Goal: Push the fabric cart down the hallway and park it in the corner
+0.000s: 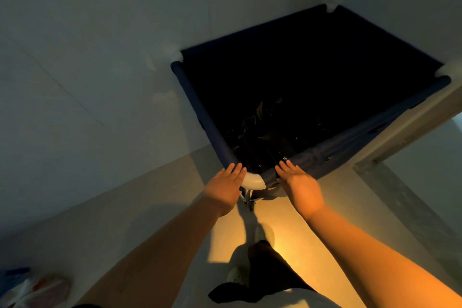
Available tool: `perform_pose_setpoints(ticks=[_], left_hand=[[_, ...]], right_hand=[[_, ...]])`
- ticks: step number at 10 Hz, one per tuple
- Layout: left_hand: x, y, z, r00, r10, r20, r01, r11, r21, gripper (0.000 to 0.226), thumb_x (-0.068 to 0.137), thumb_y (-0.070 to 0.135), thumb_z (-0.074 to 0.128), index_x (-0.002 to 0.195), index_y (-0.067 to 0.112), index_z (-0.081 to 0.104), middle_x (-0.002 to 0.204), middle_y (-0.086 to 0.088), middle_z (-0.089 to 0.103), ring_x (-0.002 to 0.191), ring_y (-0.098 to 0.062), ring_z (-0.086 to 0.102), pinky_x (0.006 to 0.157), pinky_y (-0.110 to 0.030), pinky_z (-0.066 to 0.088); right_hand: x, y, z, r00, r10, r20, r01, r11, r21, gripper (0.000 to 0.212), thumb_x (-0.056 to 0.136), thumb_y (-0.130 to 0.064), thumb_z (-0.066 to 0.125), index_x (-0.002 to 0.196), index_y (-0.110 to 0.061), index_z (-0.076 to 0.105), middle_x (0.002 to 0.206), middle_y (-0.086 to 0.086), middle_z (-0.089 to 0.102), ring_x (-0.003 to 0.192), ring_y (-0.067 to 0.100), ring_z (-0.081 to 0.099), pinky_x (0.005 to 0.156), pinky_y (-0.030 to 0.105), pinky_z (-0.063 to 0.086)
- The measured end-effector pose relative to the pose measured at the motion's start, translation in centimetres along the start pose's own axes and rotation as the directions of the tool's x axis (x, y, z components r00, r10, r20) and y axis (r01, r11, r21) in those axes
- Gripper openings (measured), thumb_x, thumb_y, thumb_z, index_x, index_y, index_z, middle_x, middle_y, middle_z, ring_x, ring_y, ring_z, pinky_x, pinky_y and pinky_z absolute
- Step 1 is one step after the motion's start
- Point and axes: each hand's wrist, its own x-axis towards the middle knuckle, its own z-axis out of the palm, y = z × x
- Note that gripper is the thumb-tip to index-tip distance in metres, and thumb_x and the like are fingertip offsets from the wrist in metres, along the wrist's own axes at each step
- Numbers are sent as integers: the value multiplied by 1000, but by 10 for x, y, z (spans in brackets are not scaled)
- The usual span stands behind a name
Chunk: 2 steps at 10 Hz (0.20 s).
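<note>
The fabric cart is a dark blue cloth bin on a frame with white corner joints, seen from above at centre right. Its far corner sits close to where two pale walls meet. Dark crumpled material lies in its bottom. My left hand rests flat on the left rim beside the near white corner joint. My right hand lies flat on the right rim just past that joint. Fingers of both hands are extended over the rim, pressing rather than wrapped around it.
Pale walls stand to the left and behind the cart. A door frame or wall edge runs along the cart's right side. Warm light falls on the floor by my feet. A blurred blue and pink bundle lies bottom left.
</note>
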Motion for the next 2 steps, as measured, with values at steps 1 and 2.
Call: perform_pose_setpoints(ticks=[1,2], left_hand=[[2,-1,-22,999,-36,18,36,999,18,61,100,26,34,147,9,-1,158,-9,1,143,-24,2,116,-35,5],[9,1,-51,999,-37,0,37,999,24,61,100,28,35,147,8,2,158,-10,3,143,-24,2,116,-36,5]], right_hand=[[2,0,-17,1000,-1,-28,1,1000,-18,43,101,-25,35,142,-14,28,153,7,27,142,19,19,114,30,15],[9,8,-34,998,-4,-61,2,999,-37,40,99,-28,38,137,-16,40,147,6,39,138,20,30,112,31,21]])
